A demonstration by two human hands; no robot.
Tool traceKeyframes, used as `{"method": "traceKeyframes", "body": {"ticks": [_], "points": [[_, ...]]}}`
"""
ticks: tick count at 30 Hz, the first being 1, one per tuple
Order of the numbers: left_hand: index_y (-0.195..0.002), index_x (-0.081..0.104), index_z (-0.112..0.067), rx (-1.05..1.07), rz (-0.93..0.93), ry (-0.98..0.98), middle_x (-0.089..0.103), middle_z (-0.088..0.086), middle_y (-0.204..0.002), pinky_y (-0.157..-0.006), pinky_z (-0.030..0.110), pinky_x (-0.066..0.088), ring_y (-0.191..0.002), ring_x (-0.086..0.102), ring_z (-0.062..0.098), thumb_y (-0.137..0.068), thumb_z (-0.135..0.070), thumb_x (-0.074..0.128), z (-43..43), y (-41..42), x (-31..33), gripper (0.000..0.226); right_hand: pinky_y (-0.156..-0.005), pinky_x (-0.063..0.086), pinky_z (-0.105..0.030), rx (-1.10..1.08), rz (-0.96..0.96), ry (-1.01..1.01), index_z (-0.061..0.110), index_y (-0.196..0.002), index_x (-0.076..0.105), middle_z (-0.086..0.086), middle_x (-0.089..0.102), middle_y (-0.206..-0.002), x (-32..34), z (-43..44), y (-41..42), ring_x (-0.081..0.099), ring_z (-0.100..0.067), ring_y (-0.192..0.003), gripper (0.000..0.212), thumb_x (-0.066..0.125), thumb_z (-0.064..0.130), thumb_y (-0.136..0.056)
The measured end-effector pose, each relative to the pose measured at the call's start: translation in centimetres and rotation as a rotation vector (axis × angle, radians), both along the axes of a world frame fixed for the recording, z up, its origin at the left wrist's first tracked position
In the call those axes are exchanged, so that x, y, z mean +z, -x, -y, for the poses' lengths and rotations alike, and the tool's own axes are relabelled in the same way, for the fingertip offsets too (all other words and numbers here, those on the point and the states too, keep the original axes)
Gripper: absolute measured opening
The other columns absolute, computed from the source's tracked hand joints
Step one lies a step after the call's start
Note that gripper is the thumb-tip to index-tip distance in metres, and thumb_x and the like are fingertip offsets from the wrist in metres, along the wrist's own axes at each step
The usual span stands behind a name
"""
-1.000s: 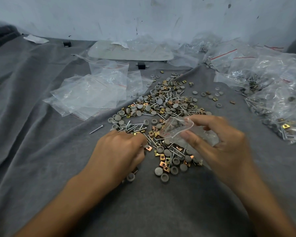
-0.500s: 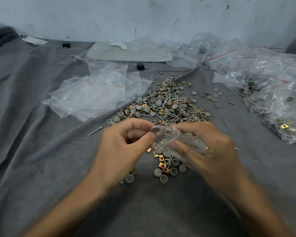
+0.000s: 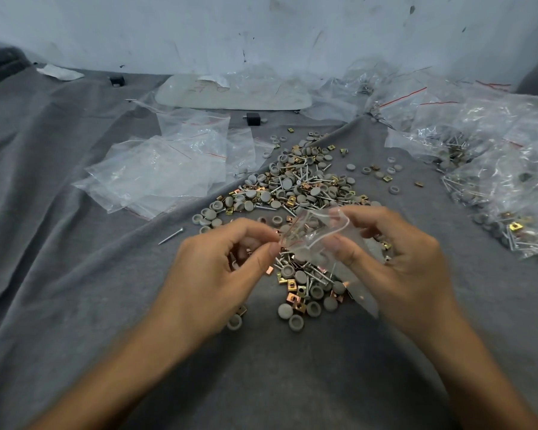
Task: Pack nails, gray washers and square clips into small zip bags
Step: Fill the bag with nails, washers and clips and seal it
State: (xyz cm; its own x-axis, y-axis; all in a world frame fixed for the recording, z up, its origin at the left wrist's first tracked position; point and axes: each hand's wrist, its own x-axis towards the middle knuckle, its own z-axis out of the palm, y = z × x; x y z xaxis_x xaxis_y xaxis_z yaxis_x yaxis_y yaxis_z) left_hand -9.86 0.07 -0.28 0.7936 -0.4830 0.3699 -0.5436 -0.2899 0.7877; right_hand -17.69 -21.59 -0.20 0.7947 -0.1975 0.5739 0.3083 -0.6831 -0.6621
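Gripping a small zip bag (image 3: 311, 240) above the loose parts (image 3: 295, 193), the right hand (image 3: 407, 274) holds one side, the left hand (image 3: 218, 274) pinches its rim; filled bags (image 3: 494, 169) lie right, yet much seems left.

Both forearms (image 3: 112, 380) are cut off by the lower edge. The left hand (image 3: 218, 274) and the right hand (image 3: 398, 265) are smeared by motion blur. The small clear plastic zip bag (image 3: 311, 234) held between them is blurred toward its lower end, and its contents cannot be counted. Whether the bag's mouth or a loose part is pinched by the left thumb and forefinger cannot be told. The near part of the heap of gray round washers, steel nails and brass square clips (image 3: 298, 187) is hidden under the hands and the bag. The filled clear plastic bags (image 3: 510, 181) are cropped by the right edge. The red marks on the pale flat sheet (image 3: 230, 94) cannot be read. A small black block (image 3: 116, 80) is too small to be identified.
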Motion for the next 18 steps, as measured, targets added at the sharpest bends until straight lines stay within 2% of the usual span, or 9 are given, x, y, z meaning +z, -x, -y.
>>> {"method": "traceKeyframes", "body": {"ticks": [2, 5, 7, 11, 14, 16, 18], "points": [[-0.093, 0.069, -0.036, -0.075, 0.068, -0.217, 0.066, -0.019, -0.082, -0.067, 0.021, 0.047, -0.078, 0.062, 0.003, -0.085, -0.053, 0.066, -0.3, 0.0, -0.1, 0.018, -0.083, 0.045, -0.011, -0.020, -0.004, -0.022, 0.030, -0.114, 0.070, 0.020, 0.071, -0.110, 0.1, 0.2, 0.0, 0.065, -0.002, -0.099, 0.034, 0.074, 0.048, -0.086], [-0.110, 0.060, -0.040, -0.319, 0.184, -0.573, 0.054, -0.022, -0.105, -0.090, 0.026, 0.046, -0.103, 0.049, -0.005, -0.085, -0.068, 0.057, -0.2, 0.8, -0.7, 0.037, -0.083, 0.045, -0.011, -0.038, -0.012, -0.019, 0.023, -0.114, 0.072, 0.015, 0.072, -0.109, 0.1, 0.4, 0.0, 0.065, -0.003, -0.098, 0.035, 0.071, 0.044, -0.086], [-0.119, 0.053, -0.042, -0.401, 0.197, -0.673, 0.048, -0.021, -0.115, -0.098, 0.029, 0.043, -0.113, 0.044, -0.001, -0.089, -0.064, 0.056, -0.1, 1.1, -1.1, 0.037, -0.083, 0.045, -0.010, -0.037, -0.014, -0.011, 0.021, -0.115, 0.073, 0.013, 0.073, -0.109, 0.1, 0.3, 0.0, 0.065, -0.002, -0.098, 0.036, 0.072, 0.043, -0.087], [-0.121, 0.055, -0.040, -0.394, 0.278, -0.659, 0.055, -0.016, -0.116, -0.095, 0.035, 0.046, -0.112, 0.052, 0.008, -0.098, -0.054, 0.050, -0.1, 1.0, -1.1, 0.027, -0.083, 0.044, -0.008, -0.028, -0.016, -0.002, 0.021, -0.117, 0.072, 0.013, 0.072, -0.111, 0.1, 0.3, 0.0, 0.064, 0.001, -0.099, 0.039, 0.070, 0.046, -0.088], [-0.116, 0.062, -0.035, -0.365, 0.355, -0.634, 0.062, -0.011, -0.109, -0.088, 0.035, 0.049, -0.103, 0.059, 0.015, -0.100, -0.051, 0.039, 0.1, 1.2, -1.0, 0.032, -0.084, 0.045, -0.010, -0.027, -0.016, -0.014, 0.020, -0.116, 0.072, 0.011, 0.073, -0.109, -0.1, 0.3, -0.1, 0.065, -0.001, -0.099, 0.038, 0.071, 0.045, -0.087], [-0.113, 0.064, -0.032, -0.352, 0.369, -0.604, 0.064, -0.010, -0.103, -0.084, 0.033, 0.051, -0.098, 0.061, 0.015, -0.102, -0.047, 0.037, 0.3, 1.3, -1.1, 0.033, -0.085, 0.045, -0.010, -0.031, -0.017, -0.019, 0.021, -0.116, 0.072, 0.011, 0.073, -0.108, -0.1, 0.3, -0.1, 0.065, -0.001, -0.100, 0.035, 0.071, 0.041, -0.087], [-0.111, 0.064, -0.031, -0.340, 0.302, -0.534, 0.063, -0.014, -0.103, -0.087, 0.032, 0.050, -0.099, 0.059, 0.009, -0.103, -0.043, 0.044, 0.1, 1.0, -1.0, 0.025, -0.085, 0.044, -0.008, -0.027, -0.021, -0.006, 0.024, -0.115, 0.071, 0.014, 0.072, -0.109, -0.2, 0.4, -0.1, 0.064, 0.001, -0.100, 0.032, 0.073, 0.039, -0.087]]}}
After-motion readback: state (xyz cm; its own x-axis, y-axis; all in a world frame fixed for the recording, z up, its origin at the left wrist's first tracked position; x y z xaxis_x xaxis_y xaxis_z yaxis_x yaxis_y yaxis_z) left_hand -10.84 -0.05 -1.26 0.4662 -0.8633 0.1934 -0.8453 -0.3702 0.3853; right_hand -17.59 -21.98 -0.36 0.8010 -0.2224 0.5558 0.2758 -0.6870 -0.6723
